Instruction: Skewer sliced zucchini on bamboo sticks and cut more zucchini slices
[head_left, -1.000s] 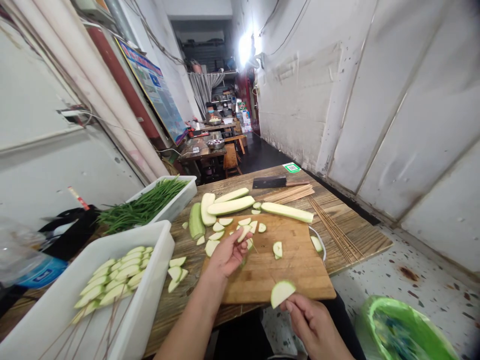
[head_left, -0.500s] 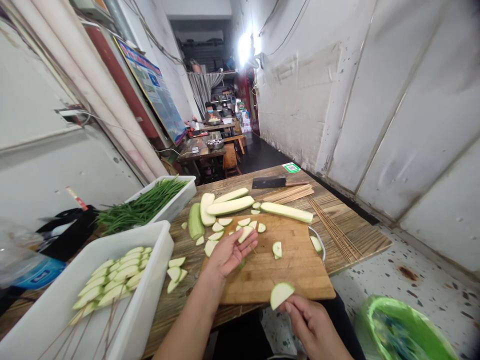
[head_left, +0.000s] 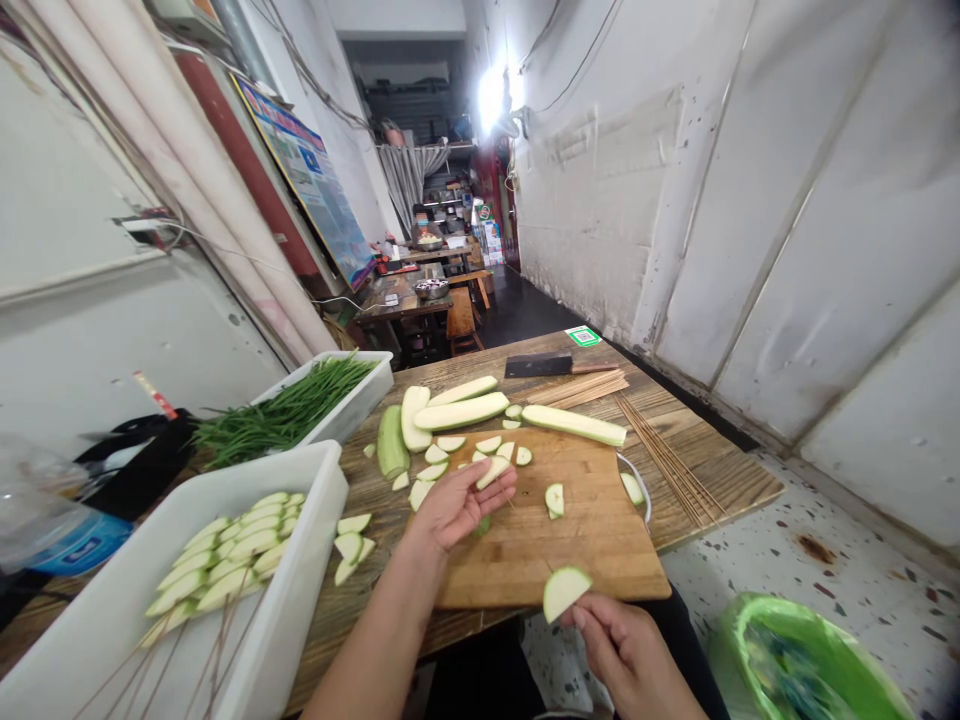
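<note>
My right hand [head_left: 619,640] pinches a half-round zucchini slice [head_left: 565,592] at its lower corner, over the near edge of the wooden cutting board [head_left: 592,545]. Palm up above the board, my left hand [head_left: 465,510] holds a smaller zucchini slice [head_left: 493,471] between thumb and fingers. A thin stick end seems to show by its fingertips; where it leads is hidden. A few cut pieces [head_left: 554,499] lie on the board, with others behind my left hand. Long peeled zucchini lengths [head_left: 461,411] rest beyond the board, beside one green-skinned piece [head_left: 391,443].
At left, a white tub [head_left: 319,530] holds skewered slices; behind it another tub [head_left: 381,385] holds green stalks. A cleaver [head_left: 538,366] and bamboo skewers [head_left: 667,460] lie on the far right of the table. A green bin [head_left: 817,660] stands on the floor; a person sits far back.
Both hands stay nearly in place, still holding their slices. The slice in my right hand has shifted very slightly to the right.
</note>
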